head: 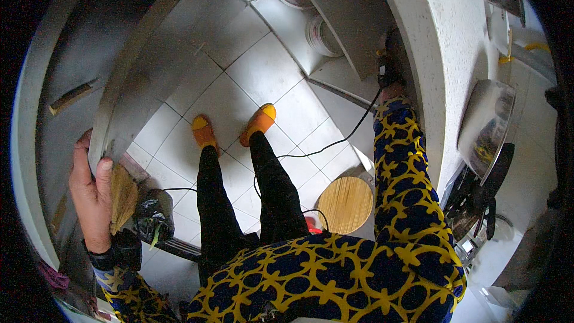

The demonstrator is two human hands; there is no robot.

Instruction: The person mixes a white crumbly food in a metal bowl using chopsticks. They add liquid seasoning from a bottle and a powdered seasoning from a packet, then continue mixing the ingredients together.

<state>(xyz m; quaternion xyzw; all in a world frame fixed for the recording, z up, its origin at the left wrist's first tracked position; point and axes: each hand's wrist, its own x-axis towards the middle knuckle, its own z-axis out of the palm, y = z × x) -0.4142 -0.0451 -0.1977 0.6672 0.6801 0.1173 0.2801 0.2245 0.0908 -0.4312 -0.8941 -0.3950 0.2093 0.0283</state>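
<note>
On the left, my left hand (92, 193) grips the edge of a pale, door-like panel (130, 58), with the thumb on one face and the fingers on the other. The panel looks bent by the lens. A black band circles my left wrist. My right arm reaches forward beside the white speckled counter (426, 54), and its wrist wears a black strap. Beyond that strap, my right hand (389, 65) is lost in dark shadow near the shelf board (341, 13); what it touches cannot be made out.
Behind the panel are a straw broom head (122, 199) and a black plastic bag (154, 217) with green stalks. A black cord (323, 149) crosses the tiled floor. Near my legs stands a round wooden lid (346, 205). White tubs (323, 36) sit low; a bowl (486, 125) is at right.
</note>
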